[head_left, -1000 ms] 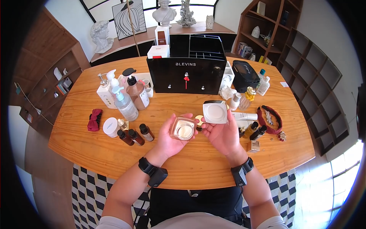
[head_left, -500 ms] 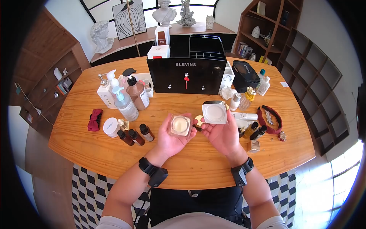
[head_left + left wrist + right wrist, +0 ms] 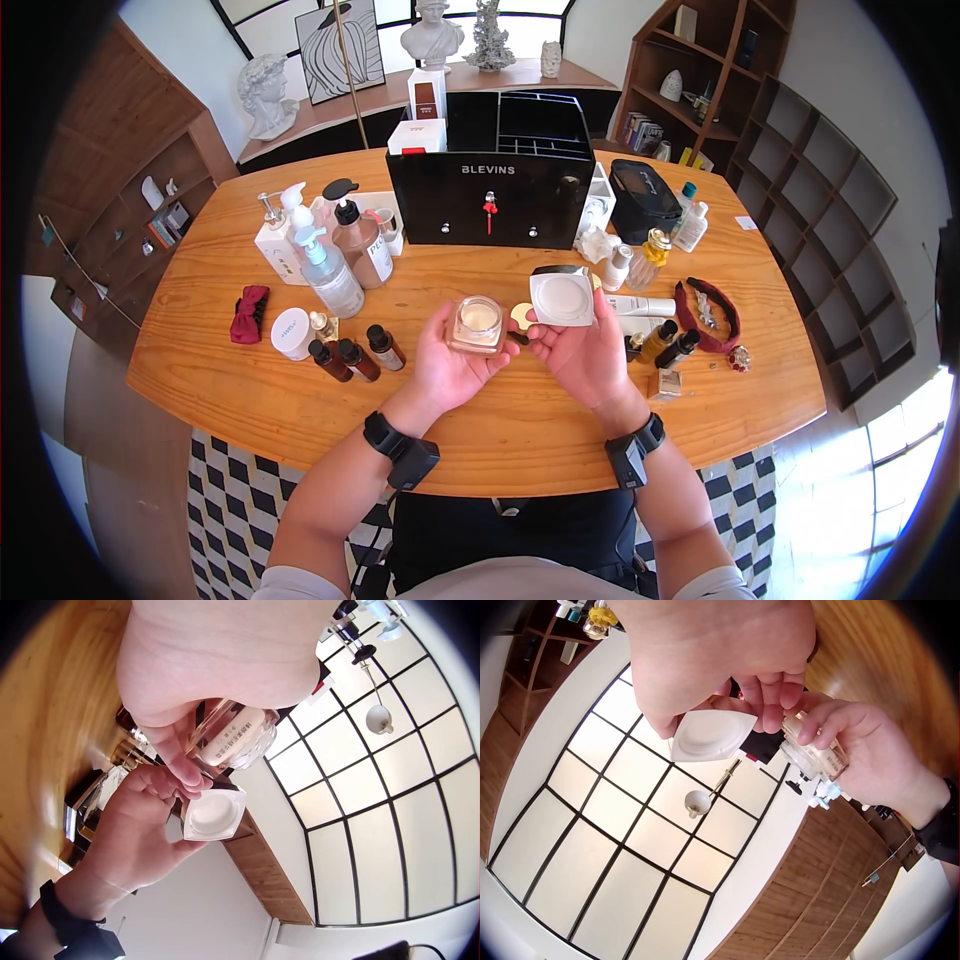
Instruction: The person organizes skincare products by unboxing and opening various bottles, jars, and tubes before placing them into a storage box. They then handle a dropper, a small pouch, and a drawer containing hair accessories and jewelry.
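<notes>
My left hand (image 3: 450, 365) grips a square clear glass cream jar (image 3: 478, 322), its round mouth uncovered and pale cream showing inside. Fingers and thumb hold it by the sides; in the left wrist view the jar (image 3: 244, 739) has small dark print on its wall. Close by on the right, my right hand (image 3: 585, 362) holds the jar's square lid (image 3: 562, 298) between thumb and fingers, with the white hollow underside turned toward me. Both hands are raised over the wooden table, their fingertips near each other.
A black organizer box (image 3: 488, 200) stands at the back. Pump bottles (image 3: 335, 275), small brown bottles (image 3: 360, 358), a white round jar (image 3: 291, 333) and a red bow (image 3: 249, 314) lie left. To the right are a white tube (image 3: 643, 305), a headband (image 3: 735, 320) and perfume bottles (image 3: 650, 258).
The left hand has tilted the jar back and forth, so its mouth now sits higher in view with more front wall showing. The right hand and lid hold nearly still.
</notes>
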`<state>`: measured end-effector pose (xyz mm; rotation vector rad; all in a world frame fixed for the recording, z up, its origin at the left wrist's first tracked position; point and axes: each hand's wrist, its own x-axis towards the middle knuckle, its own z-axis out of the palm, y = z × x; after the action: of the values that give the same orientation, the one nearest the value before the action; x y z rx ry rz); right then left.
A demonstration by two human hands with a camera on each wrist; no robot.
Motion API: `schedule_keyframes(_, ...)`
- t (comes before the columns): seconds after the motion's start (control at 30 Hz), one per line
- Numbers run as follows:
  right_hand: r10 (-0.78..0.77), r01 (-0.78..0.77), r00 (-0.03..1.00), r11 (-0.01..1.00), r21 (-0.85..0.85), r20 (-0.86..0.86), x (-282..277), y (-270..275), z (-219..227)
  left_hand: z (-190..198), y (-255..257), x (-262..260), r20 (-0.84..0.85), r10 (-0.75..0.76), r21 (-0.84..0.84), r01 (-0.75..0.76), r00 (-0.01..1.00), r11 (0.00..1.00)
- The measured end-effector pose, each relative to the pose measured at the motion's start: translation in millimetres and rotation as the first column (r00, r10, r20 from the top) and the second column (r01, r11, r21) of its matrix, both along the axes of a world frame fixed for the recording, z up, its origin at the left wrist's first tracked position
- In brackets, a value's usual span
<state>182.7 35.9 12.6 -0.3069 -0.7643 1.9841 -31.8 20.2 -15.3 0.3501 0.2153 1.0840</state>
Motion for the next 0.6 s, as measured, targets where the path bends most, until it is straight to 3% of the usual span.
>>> schedule_keyframes(0.17,-0.01,0.01,1.0,1.0,-0.003,0.023,-0.6,1.1,-3.4,3.3,-0.2,2.6,0.009,-0.047,0.04,0.046,0.999,0.998)
schedule_keyframes(0.27,-0.147,0.145,0.975,0.989,0.028,0.169,-6.4,-3.9,-0.3,9.8,-4.7,9.8,-0.126,0.037,0.129,-0.021,0.991,0.991)
schedule_keyframes(0.37,-0.308,0.26,0.855,0.951,0.171,0.416,-4.9,0.5,-15.2,7.6,-5.8,14.6,-0.25,0.167,0.27,-0.097,0.954,0.958)
schedule_keyframes(0.5,-0.406,0.22,0.804,0.882,0.417,0.435,-15.6,-4.9,-16.1,-1.3,-4.2,14.6,-0.295,0.27,0.341,-0.163,0.917,0.926)
schedule_keyframes(0.6,-0.51,0.151,0.647,0.814,0.561,0.566,-14.5,-7.5,-15.7,-4.1,-4.0,14.0,-0.329,0.32,0.379,-0.186,0.889,0.906)
